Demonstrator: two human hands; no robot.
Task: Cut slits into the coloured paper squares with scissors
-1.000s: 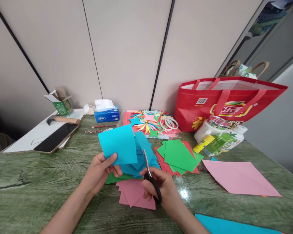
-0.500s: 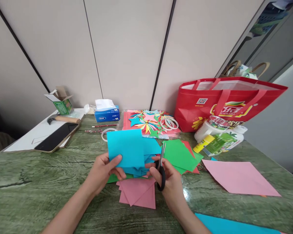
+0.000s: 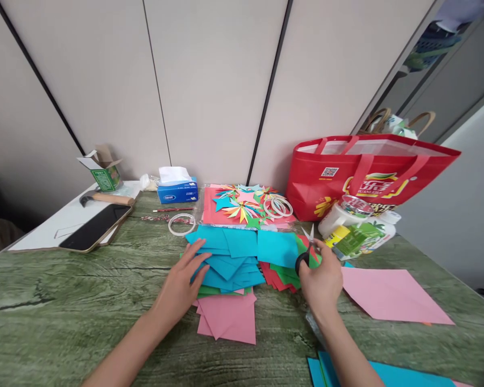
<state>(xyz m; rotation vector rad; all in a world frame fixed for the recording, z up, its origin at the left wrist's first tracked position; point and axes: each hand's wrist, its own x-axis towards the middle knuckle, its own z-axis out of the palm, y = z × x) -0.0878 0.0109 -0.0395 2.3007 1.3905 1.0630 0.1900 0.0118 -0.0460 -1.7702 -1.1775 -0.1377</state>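
Note:
My left hand (image 3: 185,277) rests with fingers spread at the left side of a loose pile of blue paper squares (image 3: 229,269), holding nothing. Green and pink paper squares (image 3: 229,317) stick out beneath that pile. My right hand (image 3: 323,274) grips black-handled scissors (image 3: 303,260), their blades parted and pointing away from me. Just left of the scissors, one blue paper square (image 3: 277,247) lies over green and red squares (image 3: 284,274). Part of the right hand's grip is hidden behind its own back.
Folded paper stars (image 3: 244,204) and tape rolls lie at the back. A blue tissue box (image 3: 177,191), a phone (image 3: 95,227) and a hammer (image 3: 111,198) are left. A red bag (image 3: 318,183), jars and a glue stick (image 3: 336,235) stand right. A pink sheet (image 3: 395,295) lies nearer.
The blue square has left my left hand and a blue square now lies on the green pile. My right hand moved right with the scissors, and the left hand came down onto the blue pile.

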